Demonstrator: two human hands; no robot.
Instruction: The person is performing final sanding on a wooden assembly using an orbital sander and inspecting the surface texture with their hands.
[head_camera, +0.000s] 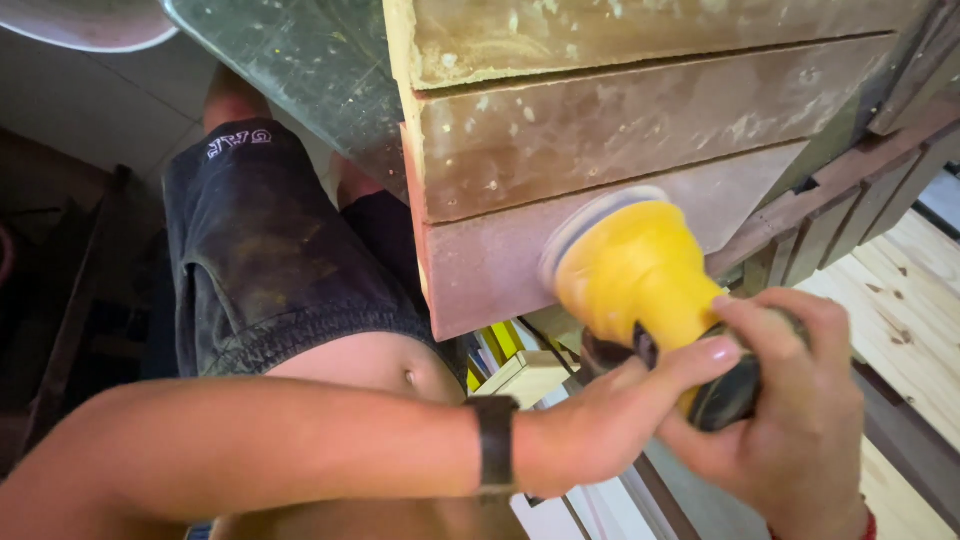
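Both hands (730, 400) around yellow sander (640, 275), pad against wooden board (500, 265).

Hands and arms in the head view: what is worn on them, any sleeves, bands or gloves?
Both hands are bare, no gloves. The left hand has a dark, flat wristband, and its forearm is sleeveless as far as the frame shows. The right hand has a thin red band at the wrist, mostly cut off by the frame edge. Short nails; no rings visible.
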